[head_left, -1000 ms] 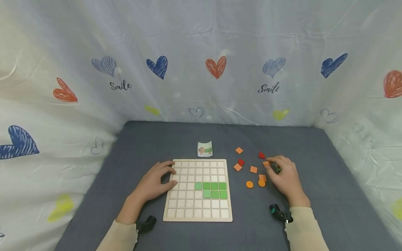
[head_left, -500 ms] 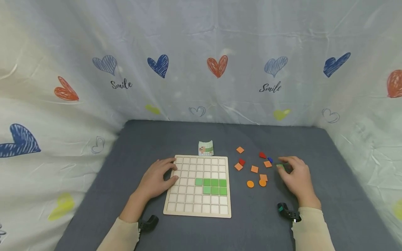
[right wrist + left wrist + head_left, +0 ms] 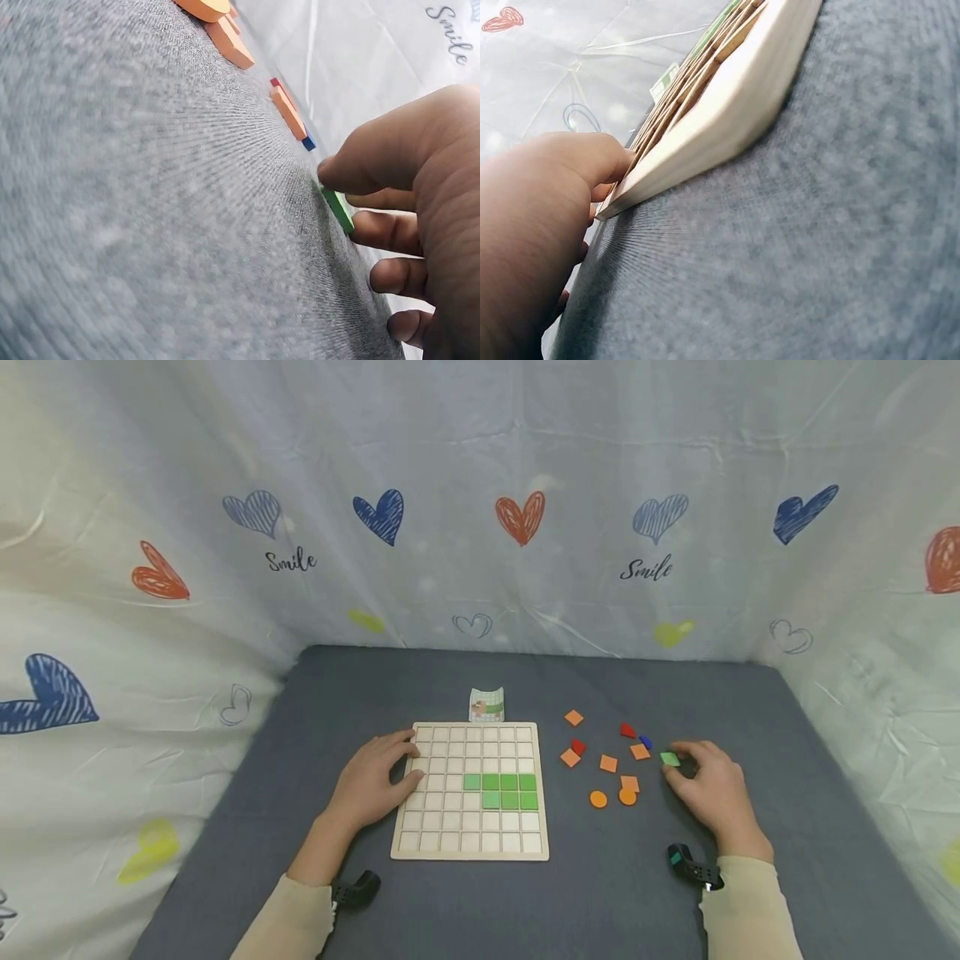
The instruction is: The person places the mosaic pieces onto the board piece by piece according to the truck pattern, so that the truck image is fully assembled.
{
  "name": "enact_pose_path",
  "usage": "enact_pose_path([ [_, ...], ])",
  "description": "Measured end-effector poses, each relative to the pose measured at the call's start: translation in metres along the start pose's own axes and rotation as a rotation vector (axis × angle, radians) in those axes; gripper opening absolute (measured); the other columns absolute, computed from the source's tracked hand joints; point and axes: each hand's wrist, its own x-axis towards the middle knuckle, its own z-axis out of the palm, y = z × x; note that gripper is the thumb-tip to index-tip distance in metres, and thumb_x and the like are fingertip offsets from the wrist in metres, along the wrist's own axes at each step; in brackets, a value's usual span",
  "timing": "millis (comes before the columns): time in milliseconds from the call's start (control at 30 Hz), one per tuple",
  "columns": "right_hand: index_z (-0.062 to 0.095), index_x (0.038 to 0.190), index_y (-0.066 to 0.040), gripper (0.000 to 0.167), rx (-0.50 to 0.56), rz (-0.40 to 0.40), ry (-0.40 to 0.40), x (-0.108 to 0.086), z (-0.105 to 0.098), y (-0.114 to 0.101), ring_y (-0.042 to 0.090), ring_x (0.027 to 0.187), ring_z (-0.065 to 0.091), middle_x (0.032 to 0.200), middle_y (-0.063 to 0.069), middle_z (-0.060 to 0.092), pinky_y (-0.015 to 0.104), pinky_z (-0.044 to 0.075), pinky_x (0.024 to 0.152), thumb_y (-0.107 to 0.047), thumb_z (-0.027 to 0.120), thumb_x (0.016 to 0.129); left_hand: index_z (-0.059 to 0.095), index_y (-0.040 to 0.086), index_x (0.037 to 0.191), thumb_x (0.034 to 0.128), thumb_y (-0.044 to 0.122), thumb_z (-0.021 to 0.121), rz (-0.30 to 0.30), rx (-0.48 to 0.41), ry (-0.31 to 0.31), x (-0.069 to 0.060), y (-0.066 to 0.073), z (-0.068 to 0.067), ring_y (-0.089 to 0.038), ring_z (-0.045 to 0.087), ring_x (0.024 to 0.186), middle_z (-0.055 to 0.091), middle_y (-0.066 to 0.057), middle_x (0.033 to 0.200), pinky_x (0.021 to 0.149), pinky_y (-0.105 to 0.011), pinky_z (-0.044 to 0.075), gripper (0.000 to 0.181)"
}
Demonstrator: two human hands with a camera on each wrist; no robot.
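On the right part of the grey cloth [image 3: 592, 893], the right hand [image 3: 712, 789] of the person is pinching a green tile [image 3: 670, 759] between the thumb and the bent fingers. This tile lies low, at the cloth, a little apart from the other loose pieces. Nearest to it are a small blue piece [image 3: 646, 742] and an orange square [image 3: 640, 752], which lie just beside each other. Four more orange squares, two red pieces [image 3: 627, 730] and two orange discs [image 3: 597, 799] are scattered between the right hand and the wooden board [image 3: 469, 853]. One disc overlaps the edge of a square.

The left hand [image 3: 371, 781] is at the left edge of the board, with the thumb and the fingers spread; the thumb touches the rim. The board has a grid of seven rows, and seven green squares [image 3: 509, 782] sit in it, four in one row and three in the row below, all toward the right side. A small picture card [image 3: 486, 705] is just beyond the far edge of the board.
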Motion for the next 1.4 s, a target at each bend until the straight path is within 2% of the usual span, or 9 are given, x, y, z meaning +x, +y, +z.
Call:
enact_pose_path([
  [300,0.074,0.125,0.004,0.034,-0.010,0.034,-0.012,0.001,0.002,-0.001,0.047,0.110,0.062,0.122,0.027,0.067,0.070,0.043,0.099,-0.016,0.075,0.098,0.073,0.017,0.133,0.1058,0.040,0.075,0.039,-0.131,-0.011,0.000,-0.008,0.001,-0.035,0.048,0.153,0.054,-0.008,0.164,0.135,-0.057,0.026,0.036],
  [433,0.074,0.126,0.004,0.034,0.008,0.038,-0.018,0.002,0.002,-0.001,0.044,0.104,0.063,0.120,0.026,0.068,0.071,0.043,0.100,-0.013,0.072,0.097,0.073,0.017,0.135,0.1061,0.039,0.075,0.034,-0.157,-0.030,-0.002,-0.011,0.000,-0.036,0.046,0.154,0.053,-0.008,0.165,0.136,-0.056,0.024,0.037],
  [533,0.074,0.127,0.003,0.034,0.022,0.032,-0.015,0.003,0.002,0.000,0.039,0.097,0.062,0.119,0.024,0.068,0.065,0.048,0.091,-0.010,0.070,0.096,0.072,0.016,0.138,0.1061,0.037,0.075,0.032,-0.162,-0.041,-0.003,-0.012,-0.002,-0.036,0.044,0.156,0.051,-0.008,0.166,0.137,-0.055,0.022,0.038],
  [667,0.075,0.127,0.002,0.034,0.030,0.021,-0.010,0.004,0.002,0.001,0.031,0.090,0.058,0.119,0.022,0.068,0.047,0.049,0.074,-0.007,0.068,0.095,0.071,0.015,0.142,0.1055,0.034,0.077,0.041,-0.172,-0.051,-0.004,-0.013,-0.003,-0.036,0.041,0.158,0.049,-0.009,0.168,0.137,-0.055,0.021,0.041],
  [767,0.075,0.126,0.002,0.034,0.032,0.021,-0.009,0.003,0.001,0.002,0.028,0.087,0.056,0.118,0.021,0.068,0.039,0.047,0.069,-0.006,0.068,0.094,0.070,0.015,0.144,0.1053,0.035,0.077,0.037,-0.186,-0.069,-0.006,-0.014,-0.005,-0.034,0.039,0.159,0.048,-0.008,0.169,0.138,-0.053,0.019,0.044],
  [867,0.076,0.126,0.002,0.033,0.038,0.030,-0.009,0.002,0.001,0.001,0.028,0.086,0.055,0.117,0.021,0.068,0.038,0.046,0.068,-0.006,0.069,0.094,0.069,0.014,0.146,0.1055,0.036,0.077,0.036,-0.193,-0.088,-0.006,-0.013,-0.006,-0.033,0.038,0.160,0.047,-0.007,0.170,0.138,-0.053,0.017,0.046],
  [1067,0.075,0.128,0.002,0.035,0.057,0.042,-0.034,0.003,0.000,-0.006,0.030,0.090,0.058,0.120,0.021,0.067,0.041,0.049,0.071,-0.006,0.069,0.094,0.069,0.014,0.146,0.1060,0.036,0.076,0.024,-0.202,-0.093,-0.007,-0.012,-0.007,-0.032,0.037,0.161,0.046,-0.007,0.170,0.139,-0.052,0.016,0.046],
  [1233,0.075,0.130,0.002,0.037,0.078,0.011,-0.039,0.003,0.002,-0.013,0.034,0.099,0.061,0.128,0.023,0.067,0.050,0.055,0.080,-0.005,0.069,0.094,0.069,0.013,0.146,0.1055,0.035,0.076,0.030,-0.211,-0.088,-0.006,-0.010,-0.009,-0.034,0.038,0.160,0.047,-0.009,0.169,0.138,-0.053,0.017,0.046],
  [1400,0.075,0.129,0.001,0.036,0.100,-0.029,-0.022,0.005,0.004,-0.019,0.036,0.102,0.063,0.128,0.021,0.068,0.056,0.057,0.082,-0.003,0.068,0.094,0.068,0.014,0.147,0.1056,0.035,0.076,0.013,-0.212,-0.104,-0.008,-0.010,-0.010,-0.032,0.036,0.161,0.046,-0.006,0.171,0.139,-0.051,0.015,0.047],
])
